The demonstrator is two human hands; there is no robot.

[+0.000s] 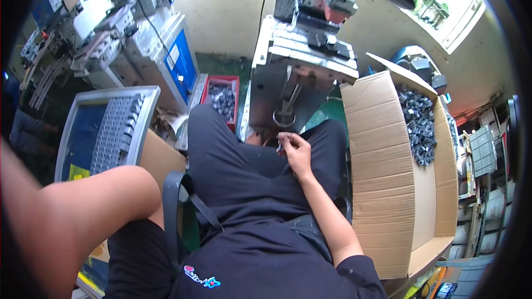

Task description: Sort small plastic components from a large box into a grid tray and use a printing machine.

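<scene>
My right hand (298,155) is in front of my lap, its thumb and fingers pinching a small grey metal piece (279,146). Beyond it stands a press machine, with its slotted bed (311,52) and a die block (328,43) on top. My left arm (112,191) is bent and raised towards the camera at the left. Blurred skin fills the left rim, and my left hand itself cannot be made out there. Nearest to that arm is a metal-framed tray (151,104) with rows of grey formed metal parts (114,133) laid in it.
A tall cardboard box (380,174) at my right holds many dark small parts (417,124). On the floor beside the press, a red bin (237,91) contains grey pieces. Another machine with a blue panel (183,66) is at left. Chair armrests (172,199) flank me.
</scene>
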